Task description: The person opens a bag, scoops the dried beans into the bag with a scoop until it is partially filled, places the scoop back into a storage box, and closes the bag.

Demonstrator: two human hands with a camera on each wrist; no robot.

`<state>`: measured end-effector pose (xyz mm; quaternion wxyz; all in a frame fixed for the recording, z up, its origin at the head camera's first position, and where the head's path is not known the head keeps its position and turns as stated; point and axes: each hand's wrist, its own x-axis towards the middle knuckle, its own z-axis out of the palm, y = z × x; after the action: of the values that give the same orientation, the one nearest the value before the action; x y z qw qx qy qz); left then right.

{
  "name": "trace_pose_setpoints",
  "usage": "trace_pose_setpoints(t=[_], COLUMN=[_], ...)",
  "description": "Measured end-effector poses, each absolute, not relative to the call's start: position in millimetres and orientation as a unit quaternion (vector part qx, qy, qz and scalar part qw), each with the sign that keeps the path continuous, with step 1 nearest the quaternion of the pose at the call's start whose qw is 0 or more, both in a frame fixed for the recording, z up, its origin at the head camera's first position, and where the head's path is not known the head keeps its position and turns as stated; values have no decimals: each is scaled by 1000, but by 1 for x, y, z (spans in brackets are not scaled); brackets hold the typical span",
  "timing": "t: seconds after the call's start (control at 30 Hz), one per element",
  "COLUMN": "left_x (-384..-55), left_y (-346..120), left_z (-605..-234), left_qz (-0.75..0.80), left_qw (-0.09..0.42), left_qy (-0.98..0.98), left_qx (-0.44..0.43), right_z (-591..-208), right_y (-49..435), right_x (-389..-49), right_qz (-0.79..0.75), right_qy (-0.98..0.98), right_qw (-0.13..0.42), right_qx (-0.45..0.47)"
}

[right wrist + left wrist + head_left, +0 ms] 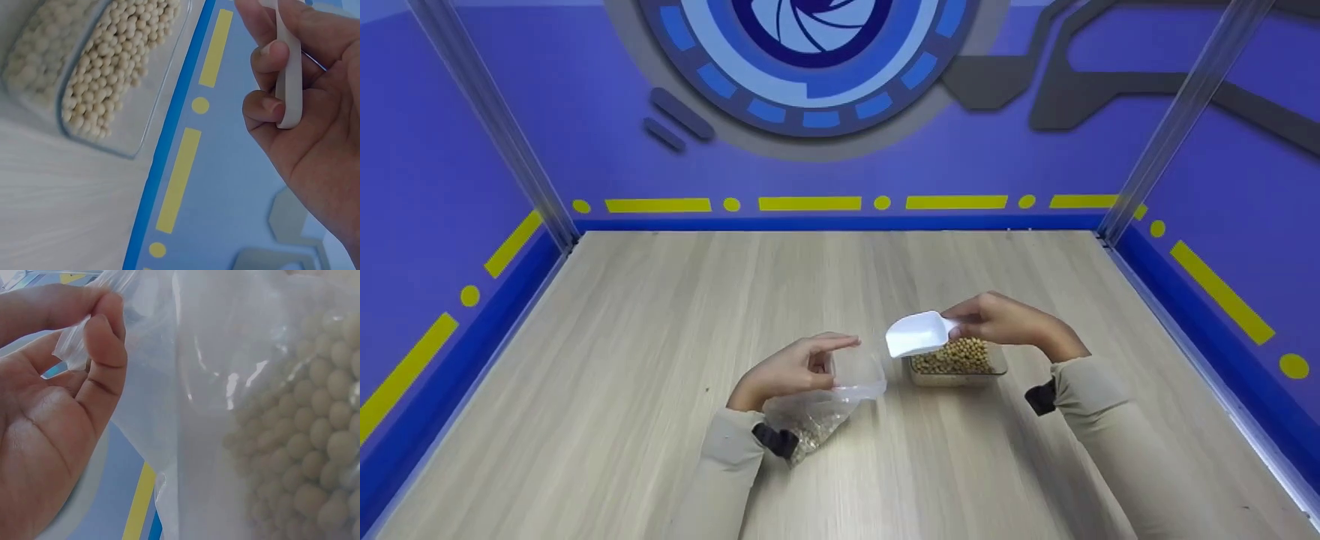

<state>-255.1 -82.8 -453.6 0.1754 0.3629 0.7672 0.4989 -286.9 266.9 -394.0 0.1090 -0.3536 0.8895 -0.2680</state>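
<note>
My left hand [791,367] pinches the rim of a clear plastic bag [855,379] between thumb and fingers. Pale round beans [315,433] fill the lower part of the bag, which hangs down beside the wrist. With curled fingers, my right hand [997,319] grips the handle of a white scoop [919,334]; the handle [289,84] shows along the palm in the right wrist view. The scoop's bowl looks bare inside and points left, toward the bag's mouth. Below it stands a clear rectangular container [960,381] holding many soybeans [107,67].
All this is on a pale wood-grain table [660,300]. Blue panels with yellow dashes [810,203] and metal corner posts [1177,112] enclose the back and sides. A dark wrist strap piece [776,441] sits close to the bag.
</note>
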Motion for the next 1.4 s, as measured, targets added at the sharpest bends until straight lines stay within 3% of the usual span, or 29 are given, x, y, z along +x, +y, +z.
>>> trace_pose_setpoints(t=[0.53,1.4], left_x=[-254,-255], left_y=[-87,-86], left_z=[-452,-454], left_qz=[512,496], left_qw=[171,160], left_qy=[762,772], left_qx=[359,364], right_z=[-396,-383], right_y=[306,323], right_x=[-286,-279], right_qz=[-252,-89], right_qy=[921,947], right_qw=[84,3], right_qx=[-286,-309])
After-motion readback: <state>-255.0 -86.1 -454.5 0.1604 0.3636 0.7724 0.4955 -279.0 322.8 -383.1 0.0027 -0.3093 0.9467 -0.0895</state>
